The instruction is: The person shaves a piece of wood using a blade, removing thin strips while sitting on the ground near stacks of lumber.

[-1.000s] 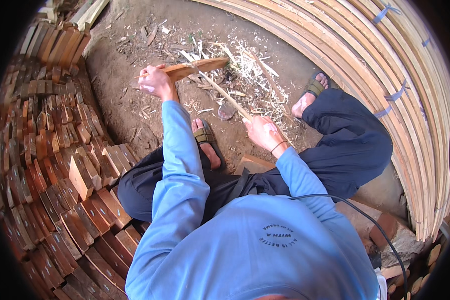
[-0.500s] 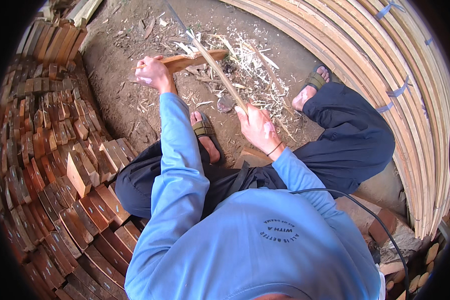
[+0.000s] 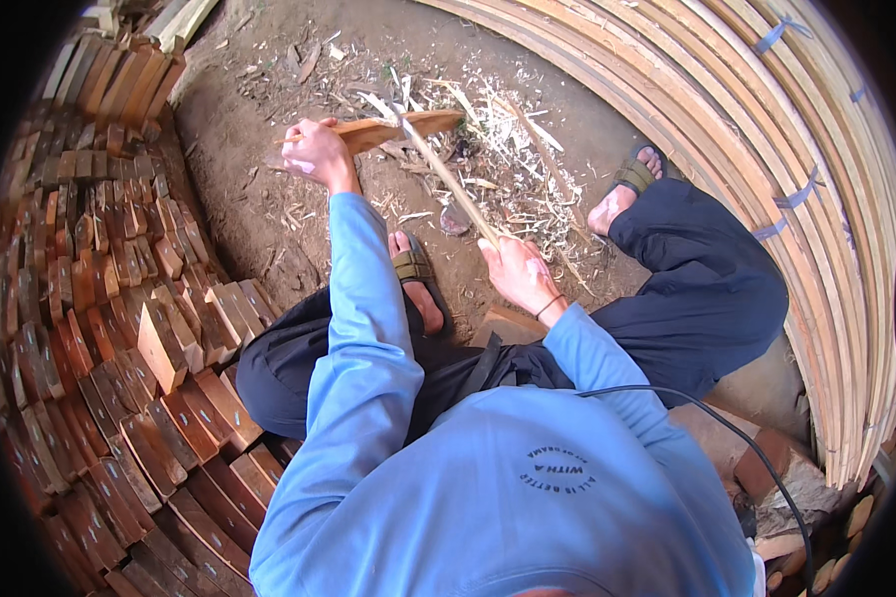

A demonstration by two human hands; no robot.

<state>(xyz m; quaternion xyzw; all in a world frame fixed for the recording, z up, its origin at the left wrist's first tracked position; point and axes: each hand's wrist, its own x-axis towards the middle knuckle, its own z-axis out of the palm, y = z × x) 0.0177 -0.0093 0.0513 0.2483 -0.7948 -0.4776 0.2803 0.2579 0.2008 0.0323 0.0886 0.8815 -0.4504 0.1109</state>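
My left hand (image 3: pixel 319 154), arm stretched forward, is closed round the near-left end of a flat, curved wooden piece (image 3: pixel 373 134). The piece is held over the ground, its far end pointing right toward the shavings. In my right hand (image 3: pixel 520 271) is the lower end of a long-handled cutting tool (image 3: pixel 448 179). Its pale wooden handle slants up and left. The metal end is at the edge of the wooden piece; its exact shape is hard to make out, and I cannot tell whether it touches.
Wood shavings (image 3: pixel 513 169) litter the dirt ground between my sandalled feet. Stacked wooden blocks (image 3: pixel 100 328) fill the left side. Long curved strips (image 3: pixel 767 129), tied with blue bands, line the right. A black cable (image 3: pixel 737 428) runs beside my right arm.
The tool's metal end has come down from above the wooden piece to its edge. My right hand has moved slightly right and down. My left hand keeps its hold on the piece.
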